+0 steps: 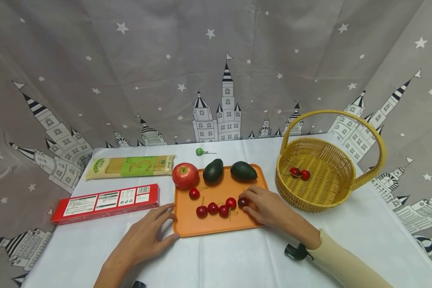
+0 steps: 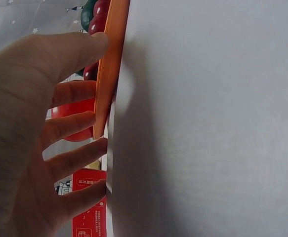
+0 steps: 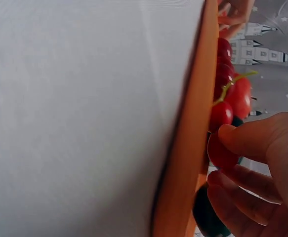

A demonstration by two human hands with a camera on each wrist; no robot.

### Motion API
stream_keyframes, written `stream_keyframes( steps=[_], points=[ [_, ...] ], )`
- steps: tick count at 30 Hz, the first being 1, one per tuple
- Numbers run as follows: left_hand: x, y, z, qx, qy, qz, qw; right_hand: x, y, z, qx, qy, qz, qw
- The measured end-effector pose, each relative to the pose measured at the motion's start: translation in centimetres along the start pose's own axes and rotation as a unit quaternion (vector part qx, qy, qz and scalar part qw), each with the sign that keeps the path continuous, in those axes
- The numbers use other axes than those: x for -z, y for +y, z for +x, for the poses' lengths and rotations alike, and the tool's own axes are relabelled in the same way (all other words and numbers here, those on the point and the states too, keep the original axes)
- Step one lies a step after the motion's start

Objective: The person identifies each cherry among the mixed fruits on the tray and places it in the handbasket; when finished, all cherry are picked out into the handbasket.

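Soft, even light fills the head view, where printed castles [image 1: 57, 130] lean outward at nine and three o'clock. Both wrist views look dimmer, with blurry shadow on the tablecloth [image 2: 213, 118] toward six o'clock and small glints on the cherries [image 3: 222, 113].

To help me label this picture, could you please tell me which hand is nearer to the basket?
Right: the right hand, pinching a cherry on the tray, is just left of the basket; the left hand is farther off, at the tray's left edge.
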State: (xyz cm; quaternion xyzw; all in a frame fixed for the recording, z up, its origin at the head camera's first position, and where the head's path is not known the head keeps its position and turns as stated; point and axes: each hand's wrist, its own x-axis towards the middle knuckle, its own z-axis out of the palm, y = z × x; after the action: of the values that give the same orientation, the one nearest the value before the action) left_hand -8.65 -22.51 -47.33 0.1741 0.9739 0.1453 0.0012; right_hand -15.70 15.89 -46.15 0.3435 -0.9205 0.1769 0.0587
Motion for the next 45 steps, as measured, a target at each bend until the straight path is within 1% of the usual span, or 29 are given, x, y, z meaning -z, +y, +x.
stream_keyframes(
  steps=[3, 9, 13, 16, 19, 23, 29, 35, 38, 42, 45],
  points=[
    [0.0, 0.0, -0.1, 0.002, 0.000, 0.001, 1.0000, 0.6, 0.0, -0.2, 0.001, 0.012, -0.007, 0.9999],
    [0.0, 0.0, -0.2, 0.005, -0.003, -0.001, 1.0000, 1.6, 0.0, -0.8, -0.014, 0.028, 0.007, 0.9995],
    [0.1, -0.1, -0.1, -0.005, 0.005, 0.004, 1.0000, 2.2, 0.2, -1.4, -0.002, 0.057, 0.025, 0.9981],
    [0.1, -0.3, 0.0, -0.008, 0.007, 0.007, 0.9999, 2.5, 0.3, -1.8, 0.008, 0.078, 0.024, 0.9966],
    [0.2, -0.3, 0.1, 0.000, 0.000, 0.003, 1.0000, 2.9, 0.4, -2.1, 0.012, 0.091, 0.012, 0.9957],
    [0.2, -0.2, 0.1, 0.010, -0.010, -0.003, 0.9999, 3.6, 0.7, -2.6, 0.013, 0.103, 0.015, 0.9945],
    [0.0, 0.0, 0.0, 0.007, -0.004, 0.003, 1.0000, 4.6, 1.7, -3.3, 0.001, 0.129, 0.027, 0.9913],
    [0.0, -0.1, -0.1, 0.001, 0.008, 0.010, 0.9999, 5.1, 3.2, -3.5, 0.013, 0.180, 0.022, 0.9833],
    [-0.1, 0.0, -0.1, 0.001, 0.007, 0.011, 0.9999, 5.6, 4.1, -3.7, 0.006, 0.193, 0.016, 0.9810],
    [-0.2, 0.0, -0.1, 0.001, 0.006, 0.011, 0.9999, 6.3, 5.4, -4.2, -0.024, 0.195, 0.007, 0.9804],
    [-0.2, 0.0, 0.0, 0.001, 0.006, 0.011, 0.9999, 6.5, 6.4, -4.6, -0.050, 0.188, -0.009, 0.9809]
  ],
)
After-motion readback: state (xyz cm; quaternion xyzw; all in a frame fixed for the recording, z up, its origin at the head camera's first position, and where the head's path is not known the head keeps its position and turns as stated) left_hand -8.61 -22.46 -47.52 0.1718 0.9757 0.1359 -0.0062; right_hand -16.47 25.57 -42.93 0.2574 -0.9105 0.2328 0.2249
